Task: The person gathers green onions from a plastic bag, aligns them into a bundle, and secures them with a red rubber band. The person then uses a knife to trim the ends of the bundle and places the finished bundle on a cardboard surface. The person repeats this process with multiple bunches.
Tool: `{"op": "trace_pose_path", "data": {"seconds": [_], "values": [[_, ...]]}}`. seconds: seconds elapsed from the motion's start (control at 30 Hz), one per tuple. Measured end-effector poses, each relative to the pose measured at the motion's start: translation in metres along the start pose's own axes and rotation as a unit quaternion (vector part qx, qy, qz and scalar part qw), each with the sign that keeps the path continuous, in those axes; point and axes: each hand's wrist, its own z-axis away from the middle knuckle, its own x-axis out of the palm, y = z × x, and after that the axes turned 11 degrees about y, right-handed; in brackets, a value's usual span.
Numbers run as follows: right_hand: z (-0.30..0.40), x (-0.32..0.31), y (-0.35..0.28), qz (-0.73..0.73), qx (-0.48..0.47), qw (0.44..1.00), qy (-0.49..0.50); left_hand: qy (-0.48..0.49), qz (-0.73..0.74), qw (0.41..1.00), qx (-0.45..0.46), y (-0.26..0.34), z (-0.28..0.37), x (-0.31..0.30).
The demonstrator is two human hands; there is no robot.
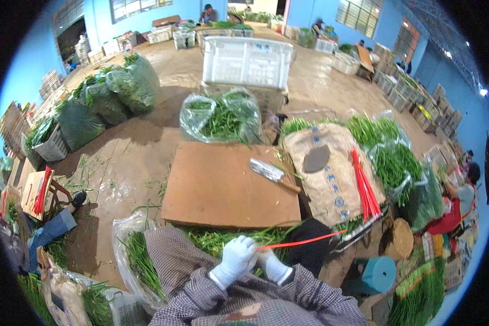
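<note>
My left hand, in a white glove, pinches one end of a red tie strip above my lap. The strip's free end stretches out to the right. Close against it is my right hand, also gloved; its fingers are curled and partly hidden, so its hold is unclear. Some green stalks show just below the two hands. Cut greens lie between my knees, under the edge of a brown board. A cleaver with a wooden handle rests on that board.
A woven sack at right carries a bundle of red strips. Bagged greens and a white plastic crate stand ahead. A blue stool is at lower right. Co-workers sit to either side; one person's leg reaches in from the left.
</note>
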Motion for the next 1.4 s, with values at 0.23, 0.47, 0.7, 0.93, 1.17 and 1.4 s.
{"op": "trace_pose_path", "data": {"seconds": [0.23,0.47,0.7,0.93,1.17,1.4], "values": [[-0.027,0.042,-0.094,0.031,0.06,0.973,-0.222,-0.246,0.285,0.816,-0.438,-0.058,0.059,-0.045],[-0.079,0.036,-0.095,0.053,-0.053,0.991,-0.11,-0.251,0.398,0.723,-0.506,-0.049,0.072,-0.087],[-0.103,0.032,-0.056,0.343,-0.242,0.908,-0.021,-0.239,0.432,0.687,-0.533,-0.046,0.09,-0.088],[-0.179,-0.021,-0.055,0.419,-0.415,0.799,0.122,-0.098,0.35,0.708,-0.605,-0.058,0.075,-0.064],[-0.147,-0.048,0.014,0.465,-0.241,0.851,-0.026,-0.073,0.357,0.722,-0.588,-0.145,0.004,0.02],[-0.096,-0.004,-0.043,0.495,-0.5,0.706,-0.083,-0.103,0.365,0.618,-0.689,-0.196,-0.01,0.116]]}}
